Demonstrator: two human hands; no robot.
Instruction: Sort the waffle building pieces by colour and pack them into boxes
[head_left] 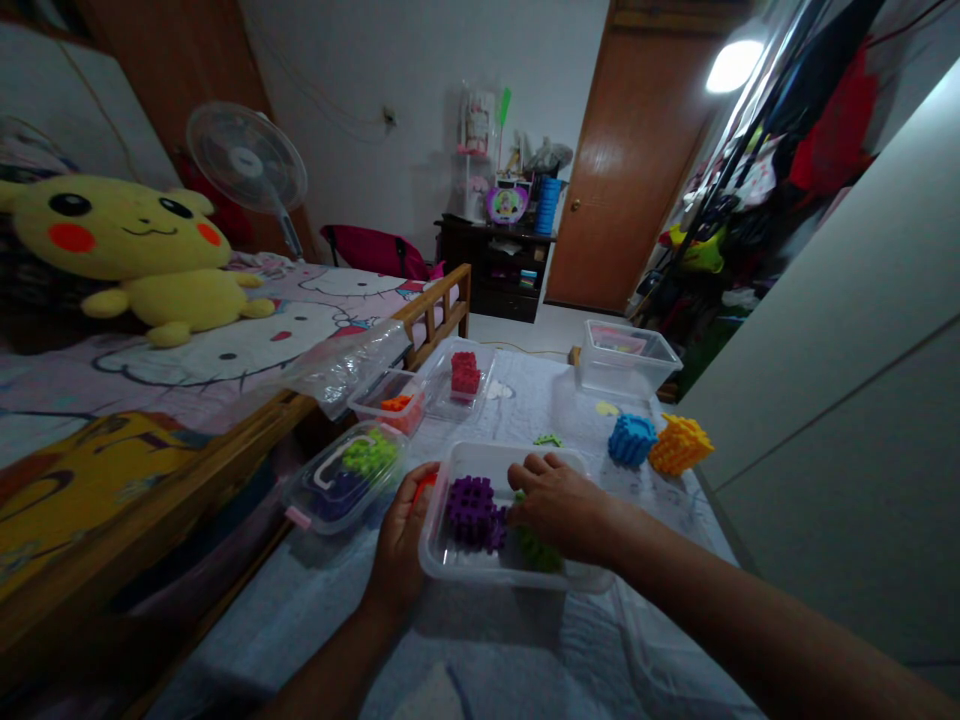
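A clear plastic box (480,578) stands in front of me with purple interlocking blocks (472,508) on its left side and green interlocking blocks (538,552) on its right. My left hand (403,530) is closed on the box's left end. An orange-red strip (424,487) shows between its fingers and the wall; I cannot tell whether it belongs to the box. Inside the box, my right hand (551,500) curls its fingers over the green blocks, and its fingertips are partly hidden. One small green piece (548,440) lies on the cloth behind the box.
Left of the box are a lid (322,525) beneath purple and green pieces, a tub of orange pieces (397,404) and a tray with red blocks (465,373). Blue blocks (631,440), yellow blocks (681,446) and another clear container (630,372) stand right. A wooden bed rail (247,430) borders the left.
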